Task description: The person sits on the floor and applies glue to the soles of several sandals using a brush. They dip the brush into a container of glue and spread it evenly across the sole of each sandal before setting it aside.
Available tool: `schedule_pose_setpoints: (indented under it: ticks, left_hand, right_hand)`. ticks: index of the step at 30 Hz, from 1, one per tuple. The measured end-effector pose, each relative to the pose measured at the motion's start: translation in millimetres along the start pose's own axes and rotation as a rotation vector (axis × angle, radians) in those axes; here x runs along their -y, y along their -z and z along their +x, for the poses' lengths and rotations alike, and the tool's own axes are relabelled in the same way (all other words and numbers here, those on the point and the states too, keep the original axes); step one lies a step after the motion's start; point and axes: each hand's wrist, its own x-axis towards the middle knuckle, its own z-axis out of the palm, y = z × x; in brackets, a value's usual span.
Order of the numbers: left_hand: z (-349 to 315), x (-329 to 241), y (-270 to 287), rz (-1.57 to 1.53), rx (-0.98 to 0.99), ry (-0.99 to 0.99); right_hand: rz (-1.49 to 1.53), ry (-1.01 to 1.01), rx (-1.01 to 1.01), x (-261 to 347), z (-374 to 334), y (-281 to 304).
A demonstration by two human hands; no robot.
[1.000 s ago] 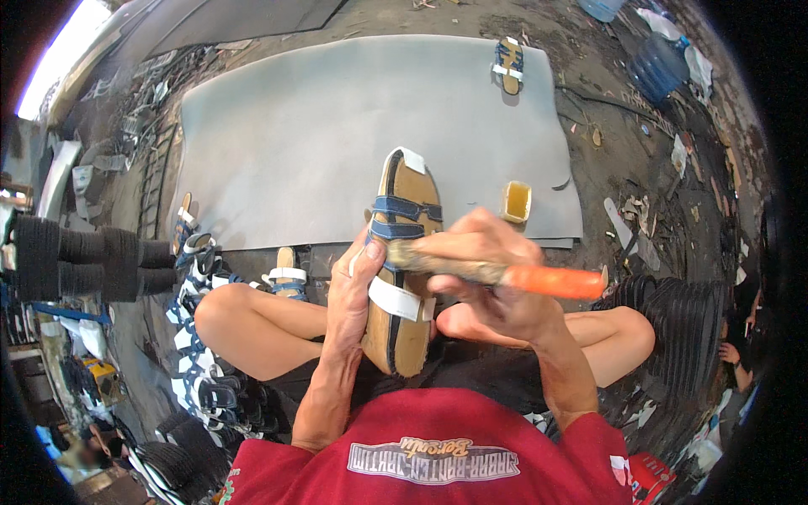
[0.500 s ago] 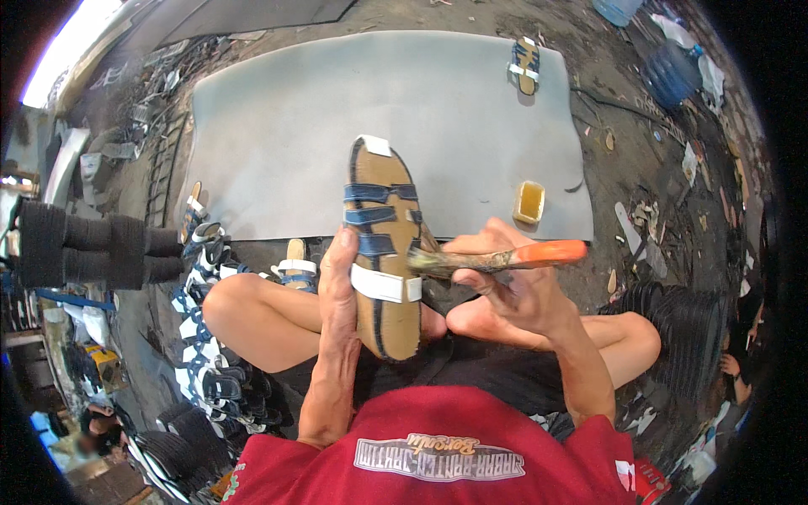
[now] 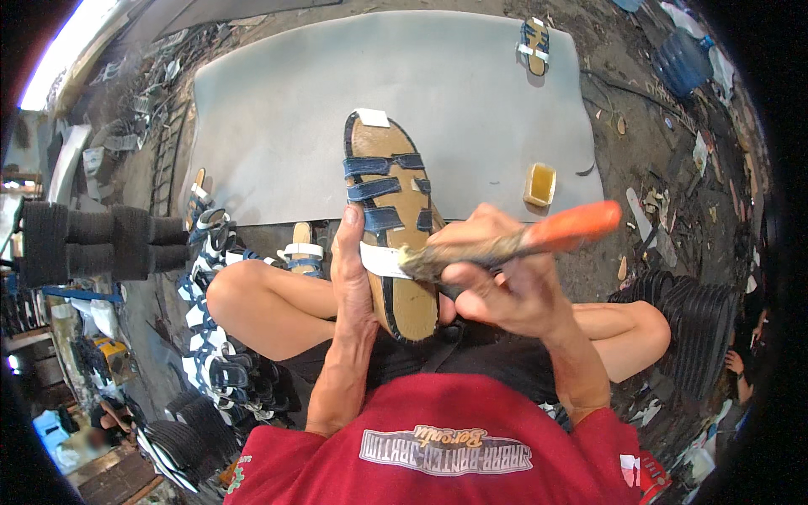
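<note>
My left hand (image 3: 353, 278) grips a sandal upper by its left edge, its tan insole (image 3: 414, 310) facing up and its toe end pointing away. Dark blue straps (image 3: 377, 187) and a white strap (image 3: 380, 259) are folded over its edges. In my right hand (image 3: 526, 290) is a brush with an orange handle (image 3: 576, 225), fingers closed round its stained lower part. The bristle tip (image 3: 409, 259) meets the right part of the white strap. Fingers of my left hand under the sandal are mostly hidden.
Ahead lies a grey sheet (image 3: 337, 93) bearing a tub of yellowish liquid (image 3: 538, 200) and another sandal upper (image 3: 536, 61). Several sandal uppers (image 3: 220, 370) line my left side. Black soles (image 3: 694, 337) are stacked at right. Blue water jugs (image 3: 682, 63) stand far right.
The brush has moved from the insole's right edge, beside the white strap, onto that strap, its handle tilting up. The sandal's heel end has swung slightly right. The view has shifted a little.
</note>
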Motion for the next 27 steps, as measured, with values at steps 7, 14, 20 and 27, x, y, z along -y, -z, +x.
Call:
schedule_pose_setpoints:
  ticks: [7,14,20,27]
  left_hand:
    - [14,14,11,0.034,-0.258,-0.019]
    - [11,1,0,-0.001,-0.19,-0.087]
    - [32,0,33,0.091,-0.26,-0.467]
    - [34,11,53,-0.088,-0.301,-0.255]
  right_hand:
    - [-0.064,-0.034,0.075,0,-2,3]
    - [0.062,-0.291,-0.044,-8,-14,20]
    - [0.096,-0.274,0.155,21,-41,-2]
    - [0.403,-0.515,-0.892,-74,-44,108]
